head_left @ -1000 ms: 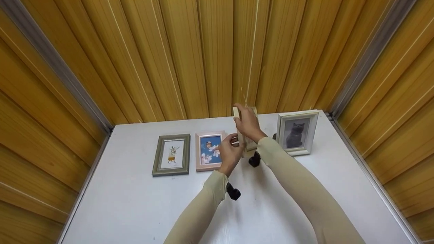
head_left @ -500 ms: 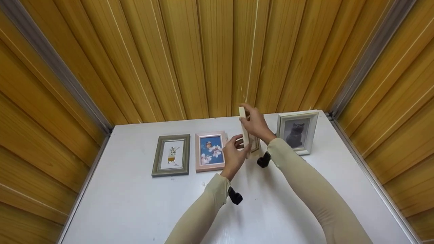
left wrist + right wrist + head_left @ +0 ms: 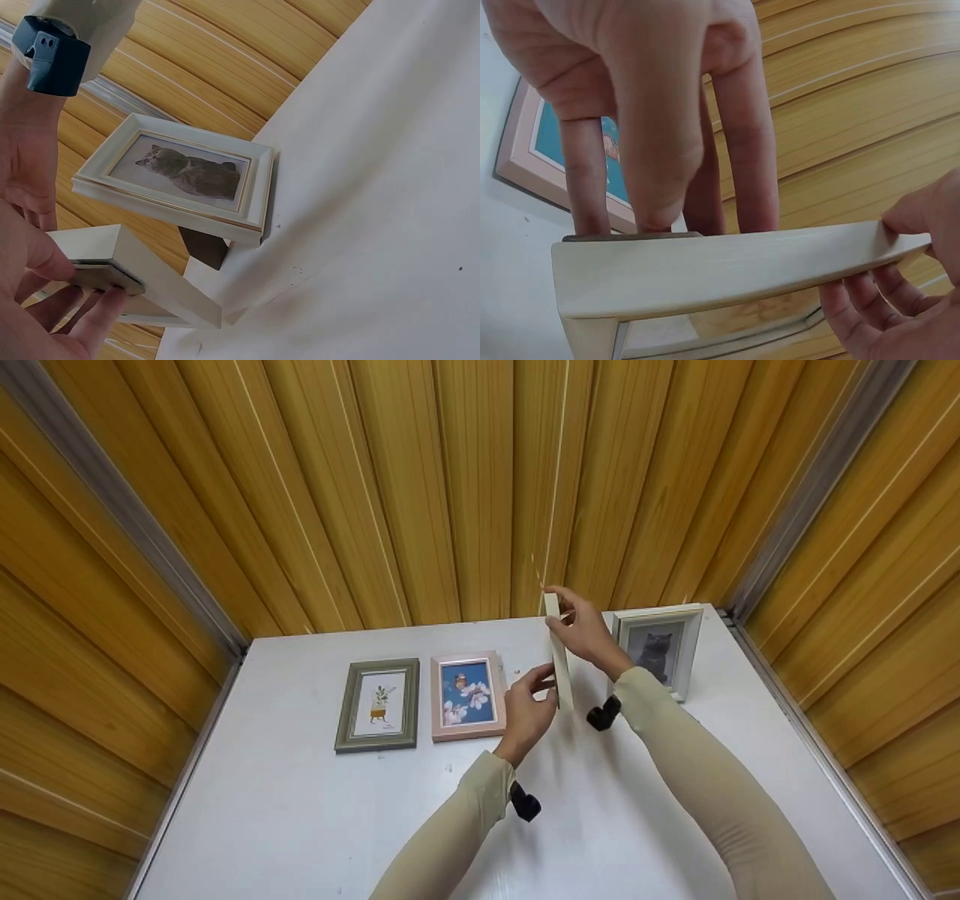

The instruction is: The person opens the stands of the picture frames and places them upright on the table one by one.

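Observation:
A cream picture frame (image 3: 559, 660) is held edge-on above the white tabletop, tilted, so its narrow side faces the head camera. My right hand (image 3: 589, 636) grips its upper end, thumb on one side and fingers on the other, as the right wrist view shows of the frame (image 3: 697, 274). At the lower part, my left hand (image 3: 530, 709) is on the back. In the left wrist view its thumb and fingers (image 3: 105, 319) pinch a thin dark-edged stand flap (image 3: 112, 277). Most of the frame's picture is hidden.
On the white table (image 3: 300, 817), a green frame (image 3: 378, 705) with a plant picture and a pink frame (image 3: 469, 695) with a blossom picture stand left. A white cat-picture frame (image 3: 654, 654) stands right, close to my right wrist. Wood-patterned walls (image 3: 420, 495) surround the table.
Both hands have moved to the right with the cream frame. It has turned, so its front, partly visible before, is now hidden from the head camera.

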